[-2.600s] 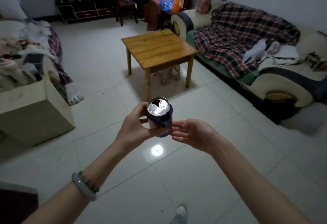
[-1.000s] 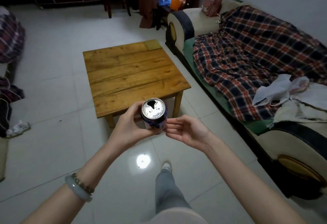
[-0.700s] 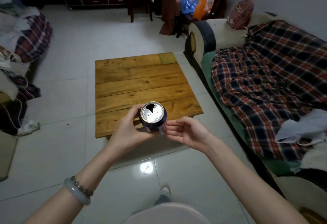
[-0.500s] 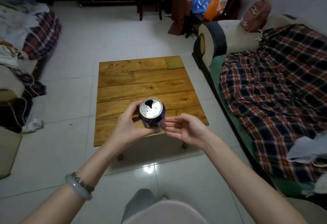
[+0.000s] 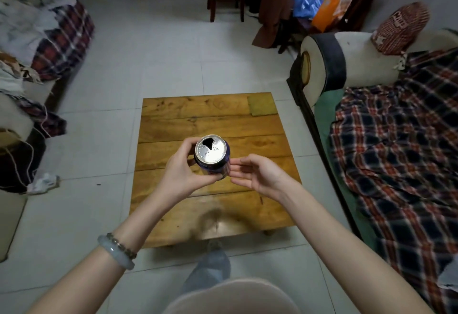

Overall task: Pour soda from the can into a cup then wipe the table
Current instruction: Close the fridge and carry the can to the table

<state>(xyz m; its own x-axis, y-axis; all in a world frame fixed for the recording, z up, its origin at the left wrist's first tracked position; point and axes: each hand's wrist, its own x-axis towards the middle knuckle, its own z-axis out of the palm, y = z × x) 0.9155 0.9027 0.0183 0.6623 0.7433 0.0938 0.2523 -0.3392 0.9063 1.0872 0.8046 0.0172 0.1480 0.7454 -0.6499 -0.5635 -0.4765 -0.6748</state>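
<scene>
The left hand (image 5: 182,173) wraps around the soda can (image 5: 212,157) and holds it upright above the middle of the worktop (image 5: 260,140); the right hand (image 5: 257,175) is loosely open just beside the can, fingertips close to its side, though I cannot tell whether they touch it. The can's mouth is already open and dark. No cup shows anywhere in view, so pouring seems not to have begun — and the wiping is still ahead too. A flat greenish cloth (image 5: 262,104) lies at the worktop's far right corner, probably the wiper. Otherwise the boards are bare, leaving plenty of room to set the can down. The sofa (image 5: 366,66) stands close along the worktop's right edge — the tiled floor (image 5: 173,53) is open past the left and far edges.
</scene>
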